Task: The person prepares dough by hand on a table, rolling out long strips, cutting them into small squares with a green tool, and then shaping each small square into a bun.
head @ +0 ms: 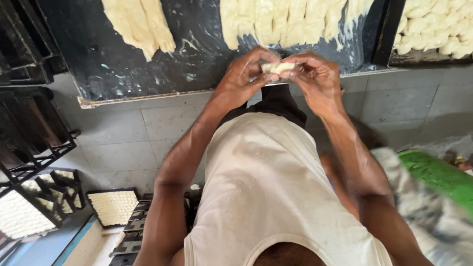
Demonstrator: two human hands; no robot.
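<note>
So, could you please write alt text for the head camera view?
Two hands, left hand and right hand, pinch a small piece of dough at the edge of a dark worktop. Strips of dough lie on it, and a tray of shaped pieces sits beside it.

The person wears a sleeveless off-white vest (276,197) with a rounded, hemmed neckline and wide armholes, its cloth plain and slightly wrinkled. Below it shows a dark, near-black garment (278,103) at the waist. Both arms are bare from shoulder to wrist, with no watch, ring or band in view.
</note>
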